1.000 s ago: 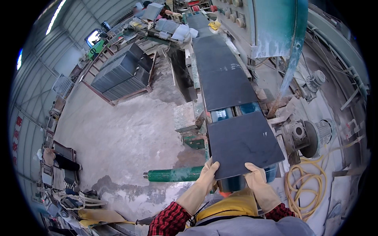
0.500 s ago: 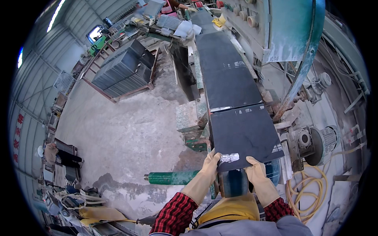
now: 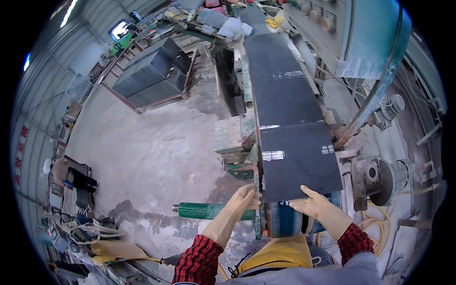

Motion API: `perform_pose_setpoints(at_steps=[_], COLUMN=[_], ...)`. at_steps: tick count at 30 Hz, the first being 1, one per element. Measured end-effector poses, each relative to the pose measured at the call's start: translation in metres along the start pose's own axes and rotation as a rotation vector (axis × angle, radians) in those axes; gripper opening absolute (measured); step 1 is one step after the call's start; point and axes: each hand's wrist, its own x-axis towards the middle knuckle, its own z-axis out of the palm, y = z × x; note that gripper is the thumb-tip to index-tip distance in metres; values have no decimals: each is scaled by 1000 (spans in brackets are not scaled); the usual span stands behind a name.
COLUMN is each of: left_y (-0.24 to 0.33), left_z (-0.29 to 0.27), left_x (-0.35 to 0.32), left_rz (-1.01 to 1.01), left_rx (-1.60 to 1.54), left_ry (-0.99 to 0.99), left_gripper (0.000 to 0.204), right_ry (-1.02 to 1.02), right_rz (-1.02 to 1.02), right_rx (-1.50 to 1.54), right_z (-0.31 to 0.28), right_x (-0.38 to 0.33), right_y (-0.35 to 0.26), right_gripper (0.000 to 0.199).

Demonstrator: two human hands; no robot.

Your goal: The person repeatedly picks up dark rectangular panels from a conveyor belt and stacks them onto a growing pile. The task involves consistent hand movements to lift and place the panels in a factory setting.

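Both gloved hands sit at the near edge of a dark slab [image 3: 297,159], low centre of frame. Left hand [image 3: 243,198] curls its fingers against the slab's lower left corner; right hand [image 3: 313,205] lies flatter, thumb on top near the lower edge, fingers under it, so each hand grips the slab. Slab rests flat on the conveyor, its near edge overhanging a blue roller [image 3: 285,219] just below. Green cylinder [image 3: 209,210] juts left from the roller area, lower centre. Further up the belt [image 3: 273,61], a second dark slab [image 3: 285,102] butts against the first, with a pale seam between them. Right of the slab: grey motor [image 3: 382,175], and yellow hose [image 3: 375,230] coiled at lower right. Teal machine housing [image 3: 365,33] fills upper right. Upper left: rack of stacked dark slabs [image 3: 152,71] on dusty concrete floor [image 3: 142,156].
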Motion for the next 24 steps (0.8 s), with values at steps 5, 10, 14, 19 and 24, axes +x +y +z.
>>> perform_pose_setpoints(at_steps=[5, 10, 14, 19, 24], left_y=[-63, -130, -201, -283, -387], left_z=[-52, -80, -89, -70, -44], left_x=[-80, -183, -248, -334, -474], left_rz=[-106, -66, 10, 196, 189], left_rx=[-178, -412, -609, -722, -346], left_ry=[176, 573, 852, 1204, 1698], left_gripper=[58, 55, 55, 53, 44], right_ry=[-66, -100, -469, -394, -455], right_rz=[37, -407, -211, 49, 473], right_rx=[-344, -272, -223, -413, -798], right_z=[-39, 86, 158, 208, 142], right_x=[-3, -49, 4, 102, 177], right_y=[-17, -44, -12, 164, 378], right_gripper=[56, 46, 44, 44, 49])
